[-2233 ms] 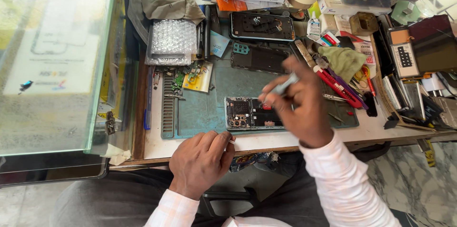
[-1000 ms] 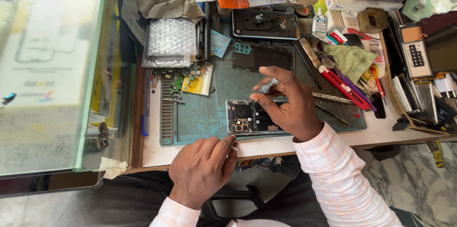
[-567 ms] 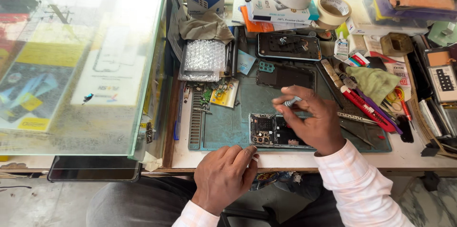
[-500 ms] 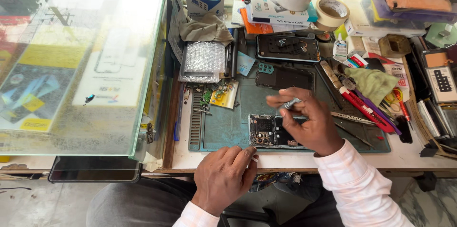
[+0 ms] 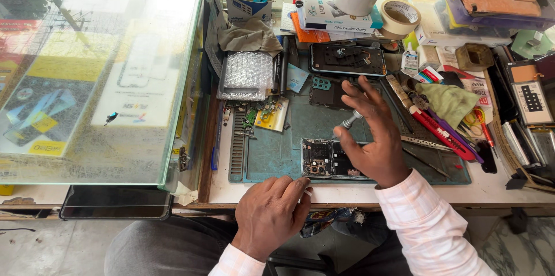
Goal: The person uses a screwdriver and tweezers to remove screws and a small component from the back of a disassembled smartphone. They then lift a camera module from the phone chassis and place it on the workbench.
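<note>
Fingers now fanning out above driver: my right hand (image 5: 376, 137) pinches screwdriver (image 5: 351, 120) over opened phone (image 5: 324, 160) on mat (image 5: 277, 143); left hand (image 5: 272, 215) curled at desk edge, steadying phone corner

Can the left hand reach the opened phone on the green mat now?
Probably yes. The left hand rests at the table edge beside the opened phone, nothing between them; the right hand with a screwdriver covers its other end.

A cluttered repair bench beside a glass display case (image 5: 104, 73). At the back stand two tape rolls (image 5: 378, 1), a folded grey cloth (image 5: 245, 36) and a bubble-wrap pouch (image 5: 247, 73). A green rag (image 5: 448, 101) lies near red-handled tools (image 5: 436, 131), with a calculator (image 5: 531, 101) far right.
</note>
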